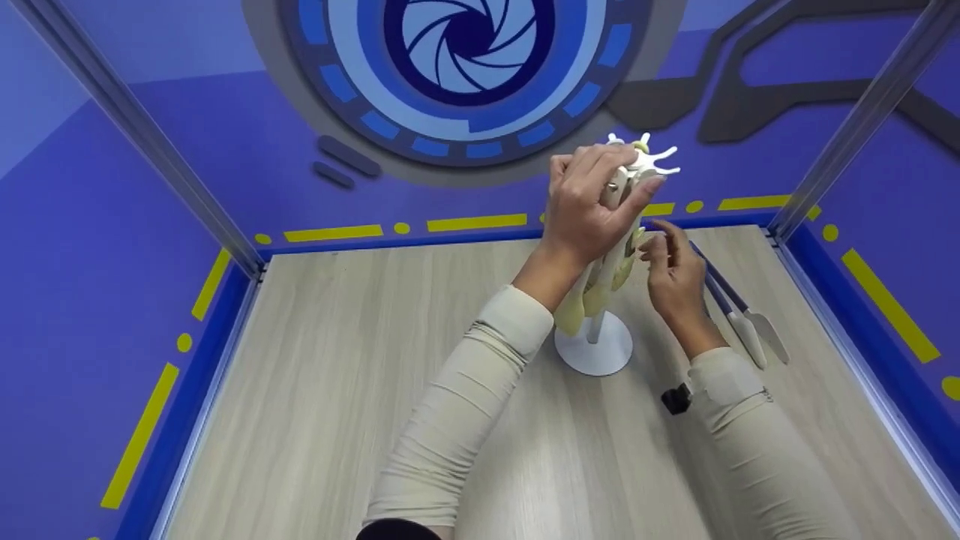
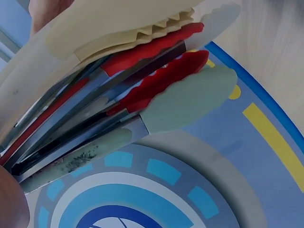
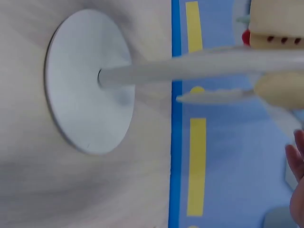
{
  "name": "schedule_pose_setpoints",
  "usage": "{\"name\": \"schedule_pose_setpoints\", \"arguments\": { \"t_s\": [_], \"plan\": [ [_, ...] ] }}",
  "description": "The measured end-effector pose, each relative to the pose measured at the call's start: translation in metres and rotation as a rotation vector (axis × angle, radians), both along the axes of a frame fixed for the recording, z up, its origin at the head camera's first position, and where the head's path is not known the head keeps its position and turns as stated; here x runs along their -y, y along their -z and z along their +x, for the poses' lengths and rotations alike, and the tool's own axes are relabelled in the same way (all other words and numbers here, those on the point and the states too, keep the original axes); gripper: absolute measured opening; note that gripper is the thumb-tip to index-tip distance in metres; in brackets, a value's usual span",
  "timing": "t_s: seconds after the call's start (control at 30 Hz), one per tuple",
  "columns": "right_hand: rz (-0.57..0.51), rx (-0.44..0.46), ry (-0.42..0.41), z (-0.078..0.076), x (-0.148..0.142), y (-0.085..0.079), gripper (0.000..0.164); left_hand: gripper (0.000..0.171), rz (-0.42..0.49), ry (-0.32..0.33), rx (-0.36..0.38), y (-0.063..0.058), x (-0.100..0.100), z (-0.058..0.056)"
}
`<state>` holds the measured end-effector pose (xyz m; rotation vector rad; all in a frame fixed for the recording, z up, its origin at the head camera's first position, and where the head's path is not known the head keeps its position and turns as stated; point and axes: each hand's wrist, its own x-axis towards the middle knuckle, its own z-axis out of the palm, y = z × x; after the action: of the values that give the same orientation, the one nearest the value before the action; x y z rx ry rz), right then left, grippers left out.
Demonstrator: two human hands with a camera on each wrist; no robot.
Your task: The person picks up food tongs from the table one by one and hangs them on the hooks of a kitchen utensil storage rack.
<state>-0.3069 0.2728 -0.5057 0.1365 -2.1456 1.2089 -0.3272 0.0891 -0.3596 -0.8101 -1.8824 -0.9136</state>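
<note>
My left hand (image 1: 589, 199) grips the upper ends of several kitchen tongs hanging on a utensil stand (image 1: 595, 346), just below its white hooked top (image 1: 654, 159). In the left wrist view the bundle includes beige tongs (image 2: 118, 28), red-tipped tongs (image 2: 166, 80) and pale green tongs (image 2: 194, 102), heads fanned apart. Beside the hanging tongs my right hand (image 1: 675, 281) is raised, its fingers loosely bent, with nothing visible in them. The right wrist view shows the stand's round base (image 3: 85, 114), its pole (image 3: 190, 69) and a beige tong head (image 3: 278, 23).
Two spatulas with dark blue handles, one light-headed (image 1: 748, 341) and one grey-headed (image 1: 770, 337), lie on the wooden table (image 1: 360, 390) to the right of the stand. Blue patterned panels (image 1: 225, 150) rise at the back and sides. A small black device (image 1: 676, 399) sits at my right wrist.
</note>
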Motion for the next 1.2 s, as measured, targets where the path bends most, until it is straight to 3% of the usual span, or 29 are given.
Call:
{"name": "schedule_pose_setpoints", "arguments": {
  "t_s": [0.37,0.47,0.53,0.63,0.8,1.03,1.2],
  "plan": [
    [-0.103,0.089,0.422,0.002,-0.045,0.023,0.047,0.036,0.001,-0.024,0.010,0.001,0.002,0.000],
    [-0.126,0.217,0.504,0.006,-0.055,0.034,0.046,0.037,-0.011,-0.024,0.028,0.001,0.002,0.001],
    [-0.096,0.339,0.513,0.008,-0.062,0.042,0.045,0.037,-0.014,-0.019,0.038,0.001,0.002,0.001],
    [-0.026,0.454,0.485,0.011,-0.069,0.057,0.047,0.037,-0.013,-0.015,0.047,0.001,0.002,0.001],
    [0.018,0.504,0.470,0.015,-0.072,0.078,0.047,0.037,-0.013,-0.008,0.055,0.002,0.003,0.001],
    [0.113,0.714,0.435,0.017,-0.075,0.094,0.054,0.037,-0.021,-0.007,0.063,0.000,0.003,0.004],
    [0.129,0.753,0.425,0.020,-0.079,0.105,0.061,0.037,-0.030,-0.010,0.063,-0.001,0.001,0.005]
  ]
}}
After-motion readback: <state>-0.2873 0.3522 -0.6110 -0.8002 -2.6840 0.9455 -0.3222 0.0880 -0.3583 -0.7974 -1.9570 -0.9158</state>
